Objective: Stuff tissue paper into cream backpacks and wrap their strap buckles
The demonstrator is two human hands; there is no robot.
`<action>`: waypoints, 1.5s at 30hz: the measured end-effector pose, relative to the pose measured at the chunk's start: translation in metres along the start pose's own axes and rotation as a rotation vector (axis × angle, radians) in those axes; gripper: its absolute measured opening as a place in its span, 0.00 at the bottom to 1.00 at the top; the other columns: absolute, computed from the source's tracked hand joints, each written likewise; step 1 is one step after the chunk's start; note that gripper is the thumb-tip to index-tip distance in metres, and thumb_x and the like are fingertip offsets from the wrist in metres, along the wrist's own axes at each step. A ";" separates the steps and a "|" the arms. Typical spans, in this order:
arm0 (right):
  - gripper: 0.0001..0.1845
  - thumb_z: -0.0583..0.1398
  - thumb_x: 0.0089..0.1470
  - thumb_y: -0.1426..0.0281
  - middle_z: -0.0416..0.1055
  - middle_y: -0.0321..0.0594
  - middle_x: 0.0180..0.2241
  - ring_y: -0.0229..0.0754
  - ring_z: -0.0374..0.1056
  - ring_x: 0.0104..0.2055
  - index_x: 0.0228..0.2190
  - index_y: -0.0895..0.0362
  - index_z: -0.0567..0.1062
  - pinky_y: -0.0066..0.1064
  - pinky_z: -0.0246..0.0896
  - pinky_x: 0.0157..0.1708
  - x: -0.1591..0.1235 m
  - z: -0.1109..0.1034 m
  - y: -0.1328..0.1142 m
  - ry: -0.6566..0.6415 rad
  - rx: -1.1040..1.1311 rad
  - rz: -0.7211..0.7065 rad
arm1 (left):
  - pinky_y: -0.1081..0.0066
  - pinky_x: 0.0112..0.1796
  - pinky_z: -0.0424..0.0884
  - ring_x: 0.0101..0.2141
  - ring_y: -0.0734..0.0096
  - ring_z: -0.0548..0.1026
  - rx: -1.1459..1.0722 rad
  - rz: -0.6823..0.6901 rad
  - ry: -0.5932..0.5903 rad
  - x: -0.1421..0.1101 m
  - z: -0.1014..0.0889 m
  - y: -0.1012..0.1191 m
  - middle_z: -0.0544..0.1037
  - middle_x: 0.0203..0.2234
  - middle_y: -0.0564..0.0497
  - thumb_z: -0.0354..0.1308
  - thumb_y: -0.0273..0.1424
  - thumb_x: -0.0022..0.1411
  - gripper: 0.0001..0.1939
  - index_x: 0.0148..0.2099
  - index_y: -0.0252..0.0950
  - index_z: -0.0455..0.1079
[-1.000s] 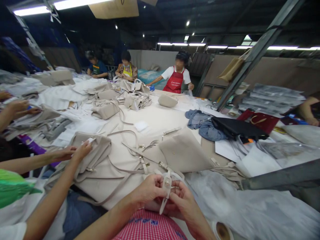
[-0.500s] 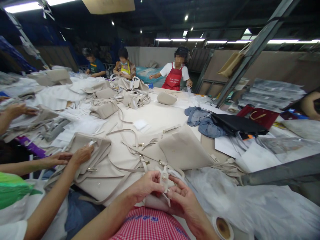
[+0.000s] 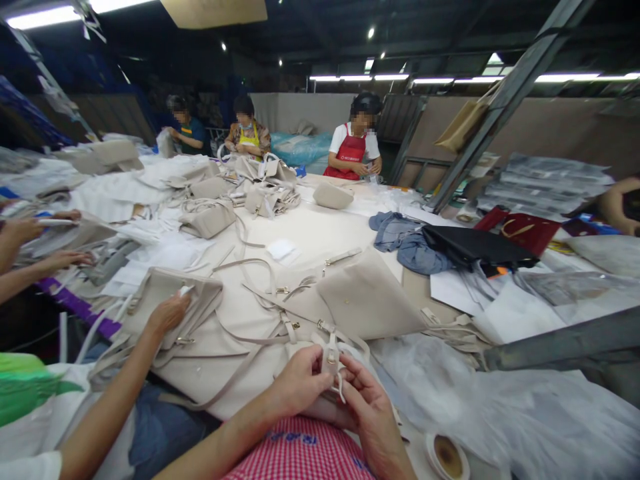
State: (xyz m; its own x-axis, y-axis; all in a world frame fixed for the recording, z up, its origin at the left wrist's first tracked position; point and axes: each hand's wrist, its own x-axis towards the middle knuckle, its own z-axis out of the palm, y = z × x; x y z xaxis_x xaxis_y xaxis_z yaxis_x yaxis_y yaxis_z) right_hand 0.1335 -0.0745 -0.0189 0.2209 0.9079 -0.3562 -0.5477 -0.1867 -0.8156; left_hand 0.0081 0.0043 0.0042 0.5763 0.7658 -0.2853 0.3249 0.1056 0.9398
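Close to my body, my left hand (image 3: 304, 379) pinches the left side of a beige bag tab (image 3: 331, 359) with a small metal fitting on it. On the other side, my right hand (image 3: 369, 399) grips the same tab with thumb and fingers. A thin pale strip (image 3: 341, 388) curls down between my hands. The bag under the tab is partly hidden by my hands. Just beyond lie a large beige bag (image 3: 370, 297) and several straps with metal buckles (image 3: 296, 325).
At left a co-worker's hand (image 3: 170, 313) touches another beige bag (image 3: 143, 293). Clear plastic bags (image 3: 480, 400) and a tape roll (image 3: 447, 457) lie at right. A metal post (image 3: 520, 100) rises there. More bags (image 3: 207, 217) are heaped across the table; co-workers stand at the far side.
My hands have shifted slightly, still on the tab. The neighbour's second hand has left the bag at left. The co-worker in the red apron has brought both hands together.
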 end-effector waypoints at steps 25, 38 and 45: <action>0.25 0.72 0.36 0.64 0.69 0.29 0.21 0.30 0.55 0.18 0.37 0.57 0.73 0.22 0.48 0.18 0.008 0.002 0.000 0.058 0.108 0.102 | 0.74 0.30 0.62 0.31 0.71 0.67 0.551 0.655 0.185 -0.015 0.006 0.001 0.67 0.27 0.51 0.52 0.22 0.57 0.07 0.28 0.36 0.64; 0.20 0.70 0.34 0.69 0.60 0.23 0.15 0.29 0.52 0.16 0.31 0.56 0.69 0.21 0.47 0.17 0.013 0.004 -0.004 0.055 0.108 0.115 | 0.71 0.27 0.61 0.28 0.68 0.66 0.905 0.761 0.287 -0.013 0.007 -0.006 0.67 0.24 0.51 0.47 0.20 0.54 0.07 0.29 0.37 0.59; 0.17 0.70 0.37 0.68 0.62 0.26 0.16 0.29 0.54 0.17 0.25 0.56 0.66 0.22 0.48 0.18 0.015 -0.001 -0.002 0.018 0.073 0.083 | 0.72 0.30 0.61 0.29 0.70 0.66 0.691 0.524 0.386 -0.004 0.001 -0.016 0.66 0.26 0.52 0.46 0.17 0.51 0.10 0.30 0.37 0.60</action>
State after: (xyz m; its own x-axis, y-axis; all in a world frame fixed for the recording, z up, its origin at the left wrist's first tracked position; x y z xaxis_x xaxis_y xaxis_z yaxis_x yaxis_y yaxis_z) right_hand 0.1386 -0.0610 -0.0225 0.1860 0.8836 -0.4298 -0.6217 -0.2329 -0.7479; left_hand 0.0016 -0.0007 -0.0103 0.5270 0.7792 0.3392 0.5385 -0.6150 0.5761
